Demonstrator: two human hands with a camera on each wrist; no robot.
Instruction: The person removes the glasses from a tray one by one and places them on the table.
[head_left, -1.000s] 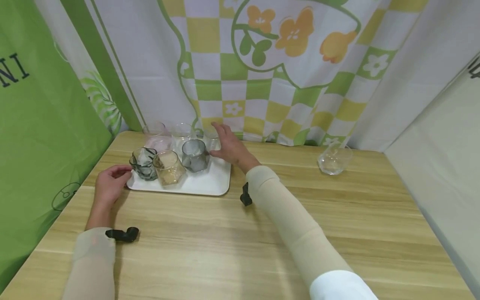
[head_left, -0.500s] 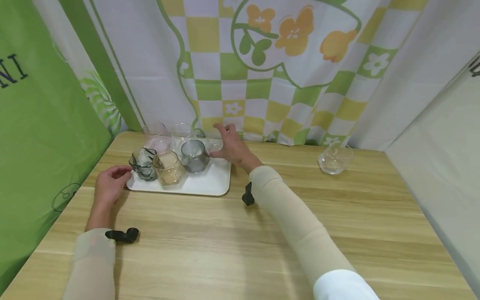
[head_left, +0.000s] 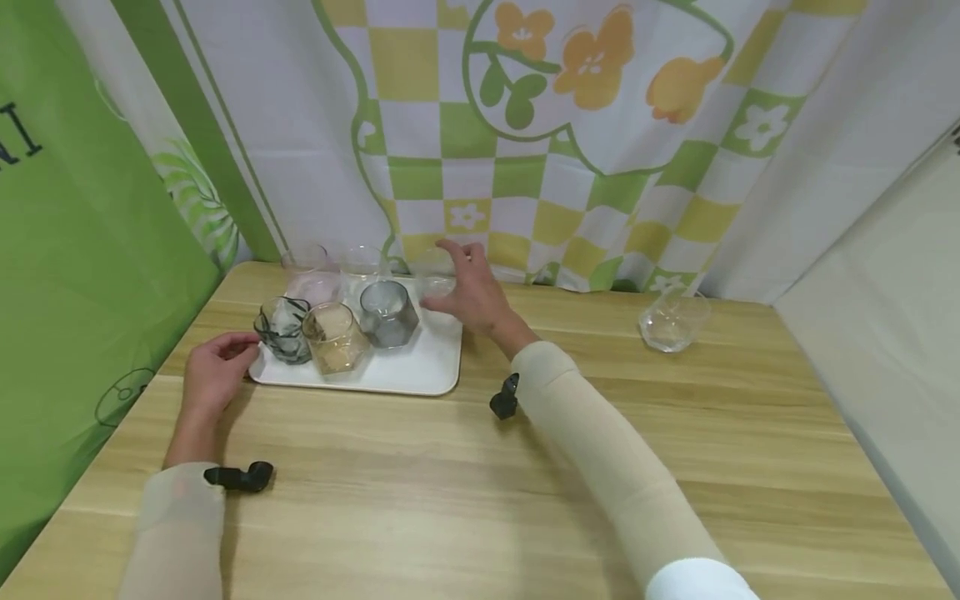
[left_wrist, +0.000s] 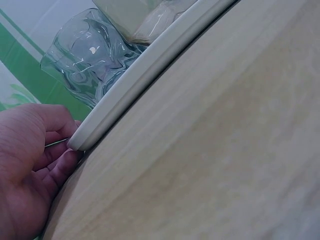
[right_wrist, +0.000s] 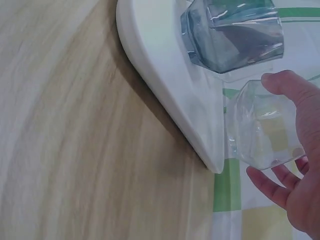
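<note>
My left hand (head_left: 213, 371) pinches the near left corner of a white tray (head_left: 420, 367); in the left wrist view, thumb and fingertips meet at its rim. At the tray's far right corner, my right hand (head_left: 476, 292) holds a clear angular drinking glass (right_wrist: 260, 125), thumb on one side and fingers on the other. Beside that glass stands a smoky grey glass (head_left: 390, 315). An amber glass (head_left: 335, 337) and a dark wavy glass (head_left: 285, 329) line the front. Behind them are a pinkish glass (head_left: 307, 279) and another clear glass (head_left: 363, 271), partly hidden.
Apart from the tray, a clear glass (head_left: 667, 327) is at the back right of the wooden table (head_left: 420, 500). A patterned curtain (head_left: 517, 192) hangs right behind the tray. Green cloth (head_left: 82, 275) borders the left side, pale cloth (head_left: 885, 250) the right.
My right hand and the clear glass in it have shifted slightly to the right, a little away from the grey glass. My left hand keeps its hold on the tray corner.
</note>
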